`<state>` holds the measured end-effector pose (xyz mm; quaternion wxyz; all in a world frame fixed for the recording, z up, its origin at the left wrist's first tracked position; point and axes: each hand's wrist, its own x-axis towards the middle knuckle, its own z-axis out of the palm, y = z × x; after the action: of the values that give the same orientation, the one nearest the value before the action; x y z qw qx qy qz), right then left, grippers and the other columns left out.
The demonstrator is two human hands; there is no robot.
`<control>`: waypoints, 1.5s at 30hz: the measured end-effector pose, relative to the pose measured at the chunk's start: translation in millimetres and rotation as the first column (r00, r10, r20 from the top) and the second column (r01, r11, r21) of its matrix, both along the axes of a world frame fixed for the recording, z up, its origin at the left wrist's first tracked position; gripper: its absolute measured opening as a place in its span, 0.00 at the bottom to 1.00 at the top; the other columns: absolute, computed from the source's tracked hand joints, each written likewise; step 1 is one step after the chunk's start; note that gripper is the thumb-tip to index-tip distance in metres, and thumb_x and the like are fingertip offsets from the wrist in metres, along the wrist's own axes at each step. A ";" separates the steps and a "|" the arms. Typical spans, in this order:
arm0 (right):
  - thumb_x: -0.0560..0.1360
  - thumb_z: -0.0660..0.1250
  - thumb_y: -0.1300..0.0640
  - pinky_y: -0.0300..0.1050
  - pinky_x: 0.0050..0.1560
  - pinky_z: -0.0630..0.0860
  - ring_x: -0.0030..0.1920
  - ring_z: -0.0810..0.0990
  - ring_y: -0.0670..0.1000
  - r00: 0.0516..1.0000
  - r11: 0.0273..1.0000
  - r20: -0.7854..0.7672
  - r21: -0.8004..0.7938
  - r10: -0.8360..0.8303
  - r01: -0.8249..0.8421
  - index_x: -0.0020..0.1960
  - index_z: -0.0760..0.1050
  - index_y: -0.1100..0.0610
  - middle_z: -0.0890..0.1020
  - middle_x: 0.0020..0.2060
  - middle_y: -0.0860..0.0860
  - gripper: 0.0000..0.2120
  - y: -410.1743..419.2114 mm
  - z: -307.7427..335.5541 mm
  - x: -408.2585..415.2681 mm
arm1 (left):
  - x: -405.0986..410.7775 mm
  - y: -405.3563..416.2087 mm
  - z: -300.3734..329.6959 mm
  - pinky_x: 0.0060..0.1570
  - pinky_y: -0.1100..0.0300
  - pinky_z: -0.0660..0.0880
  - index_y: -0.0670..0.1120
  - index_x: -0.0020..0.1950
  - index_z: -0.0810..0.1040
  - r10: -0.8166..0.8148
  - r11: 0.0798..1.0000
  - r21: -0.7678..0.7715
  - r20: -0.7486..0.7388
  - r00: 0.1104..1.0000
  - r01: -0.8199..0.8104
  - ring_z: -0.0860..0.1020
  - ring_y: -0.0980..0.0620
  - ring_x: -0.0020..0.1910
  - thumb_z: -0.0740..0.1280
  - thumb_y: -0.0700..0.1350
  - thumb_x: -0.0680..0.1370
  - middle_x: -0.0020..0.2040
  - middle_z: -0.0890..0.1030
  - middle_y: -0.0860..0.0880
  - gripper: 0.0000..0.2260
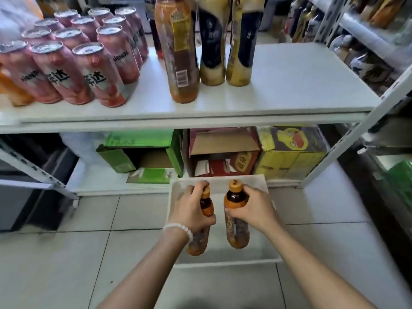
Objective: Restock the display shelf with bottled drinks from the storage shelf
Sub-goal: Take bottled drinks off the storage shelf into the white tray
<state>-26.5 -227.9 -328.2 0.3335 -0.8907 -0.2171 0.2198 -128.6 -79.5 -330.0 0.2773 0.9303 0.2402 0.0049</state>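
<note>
My left hand (192, 210) grips an orange-capped bottle of brown tea (200, 244) by its neck. My right hand (254, 208) holds a second bottle of the same kind (235, 226) by its shoulder. Both bottles hang upright over a white plastic basket (256, 259) standing on the tiled floor. Above, a white shelf (289, 85) carries one matching orange tea bottle (180, 47) and two gold-and-black bottles (225, 41), with bare board to their right.
Several pink cans (84, 54) fill the shelf's left side. Below it sit a green carton (142, 155), a red carton (223, 152) and a yellow carton (289, 152). Another rack with bottles (365, 52) stands at the right.
</note>
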 end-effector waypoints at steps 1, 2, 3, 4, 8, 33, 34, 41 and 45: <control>0.57 0.76 0.44 0.46 0.47 0.79 0.45 0.80 0.47 1.000 1.000 -0.021 -0.021 -0.003 0.002 0.48 0.77 0.47 0.82 0.43 0.46 0.21 3.9 -11.7 3.2 | 1.3 4.0 -12.1 0.52 0.57 0.72 0.55 0.69 0.61 0.001 1.000 -0.008 -0.028 1.000 -0.001 0.75 0.45 0.55 0.73 0.51 0.65 0.60 0.71 0.49 0.36; 0.57 0.76 0.45 0.46 0.47 0.78 0.44 0.80 0.47 0.999 0.999 -0.045 -0.040 -0.010 0.008 0.47 0.77 0.48 0.82 0.42 0.46 0.21 7.6 -22.4 6.0 | 2.5 8.4 -24.3 0.53 0.57 0.72 0.56 0.69 0.60 0.003 1.000 -0.020 -0.050 0.999 -0.004 0.75 0.45 0.56 0.73 0.52 0.64 0.61 0.72 0.50 0.36; 0.57 0.76 0.46 0.46 0.47 0.78 0.44 0.80 0.47 0.998 0.998 -0.066 -0.054 -0.017 0.013 0.47 0.77 0.48 0.83 0.42 0.46 0.20 10.3 -30.0 8.1 | 2.6 11.9 -33.8 0.53 0.57 0.72 0.56 0.69 0.60 0.011 0.999 -0.035 -0.063 0.998 -0.013 0.75 0.46 0.56 0.73 0.53 0.64 0.61 0.72 0.50 0.37; 0.57 0.76 0.47 0.46 0.48 0.78 0.44 0.80 0.47 0.996 0.998 -0.091 -0.067 -0.020 0.014 0.47 0.78 0.49 0.83 0.42 0.46 0.20 14.0 -39.9 11.3 | 4.1 16.1 -45.1 0.54 0.57 0.73 0.56 0.68 0.60 0.023 0.998 -0.057 -0.073 0.997 -0.027 0.75 0.46 0.56 0.73 0.53 0.64 0.61 0.73 0.50 0.37; 0.58 0.77 0.48 0.45 0.49 0.78 0.45 0.80 0.48 0.984 0.990 -0.176 -0.139 -0.020 -0.004 0.49 0.79 0.49 0.83 0.42 0.46 0.21 27.8 -75.7 20.0 | 11.6 29.9 -81.6 0.56 0.56 0.74 0.55 0.68 0.61 0.078 0.988 -0.123 -0.114 0.990 -0.092 0.76 0.46 0.56 0.74 0.54 0.62 0.60 0.75 0.48 0.38; 0.70 0.70 0.44 0.49 0.58 0.75 0.56 0.79 0.55 0.952 0.968 -0.291 -0.251 -0.099 0.024 0.63 0.74 0.50 0.82 0.55 0.51 0.23 85.6 -216.3 31.0 | 43.6 66.0 -213.7 0.62 0.55 0.68 0.50 0.73 0.64 0.105 0.984 -0.106 -0.315 0.943 -0.145 0.72 0.44 0.63 0.67 0.54 0.74 0.70 0.68 0.48 0.29; 0.71 0.70 0.44 0.49 0.58 0.75 0.56 0.79 0.55 0.954 0.967 -0.283 -0.254 -0.100 0.026 0.64 0.73 0.50 0.82 0.55 0.51 0.24 85.5 -217.0 30.2 | 44.0 66.7 -213.5 0.62 0.56 0.67 0.51 0.73 0.63 0.085 0.988 -0.098 -0.321 0.943 -0.122 0.72 0.44 0.63 0.67 0.54 0.74 0.70 0.68 0.48 0.29; 0.72 0.66 0.39 0.48 0.53 0.77 0.52 0.80 0.54 0.962 0.962 -0.239 -0.266 -0.134 0.068 0.62 0.74 0.50 0.83 0.51 0.51 0.23 84.5 -217.8 21.1 | 46.2 59.0 -209.9 0.61 0.50 0.72 0.53 0.73 0.60 0.081 0.991 -0.066 -0.381 0.921 -0.115 0.72 0.42 0.62 0.63 0.53 0.77 0.70 0.67 0.47 0.26; 0.75 0.61 0.41 0.50 0.51 0.77 0.52 0.80 0.54 0.985 0.969 -0.167 -0.245 -0.035 -0.008 0.61 0.73 0.53 0.81 0.50 0.53 0.20 77.3 -198.3 19.8 | 43.3 56.4 -186.0 0.56 0.51 0.71 0.51 0.71 0.63 0.055 0.987 0.158 -0.390 0.919 0.008 0.70 0.44 0.63 0.57 0.55 0.79 0.67 0.68 0.47 0.21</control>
<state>-6.7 -150.6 -526.5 0.2400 -0.9044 -0.1530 0.3179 -85.4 -23.0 -516.0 0.1494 0.9282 0.3009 -0.1597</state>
